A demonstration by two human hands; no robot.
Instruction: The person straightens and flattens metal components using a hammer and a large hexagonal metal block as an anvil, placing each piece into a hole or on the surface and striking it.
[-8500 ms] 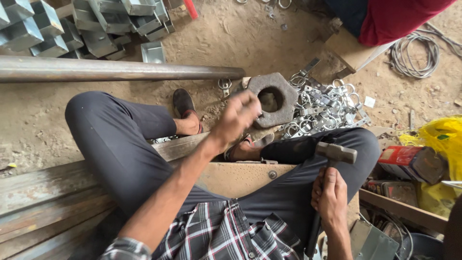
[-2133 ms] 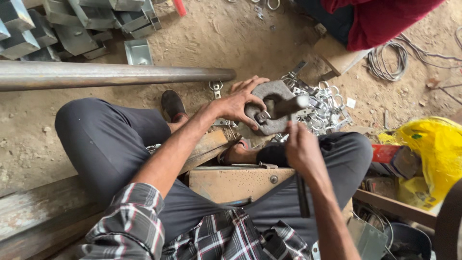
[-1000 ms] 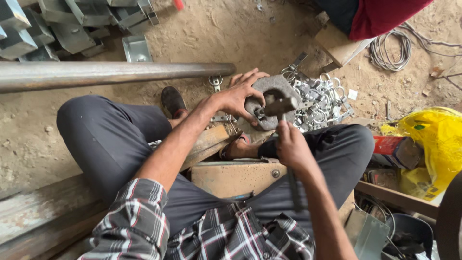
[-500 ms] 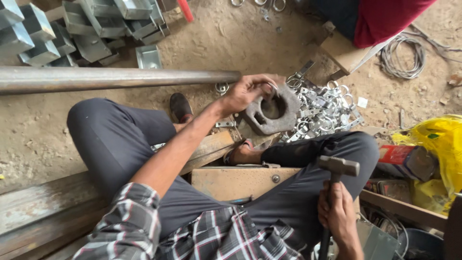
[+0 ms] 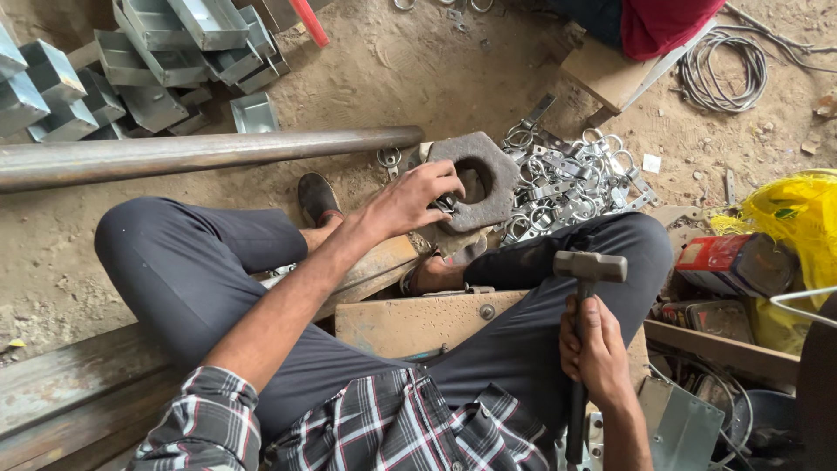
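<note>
hiding small clip (image 5: 446,206) under left hand (image 5: 408,201); hammer (image 5: 589,267) handle cut off.

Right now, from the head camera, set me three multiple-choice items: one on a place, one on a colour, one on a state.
1. Where does the left hand rest?
A. on the heavy hexagonal ring
B. on the long steel pipe
C. on the coiled wire

2. What colour is the bag at the right edge?
A. blue
B. yellow
C. white

3. How is the hammer held?
A. lying flat on the ground
B. head down, striking the ring
C. head up, handle in the right hand

Answers:
1 A, the fingers lie on the ring's near edge.
2 B, it is plainly yellow.
3 C, the right hand's grip closes on the handle and the head stands above the thigh, away from the ring.
</note>
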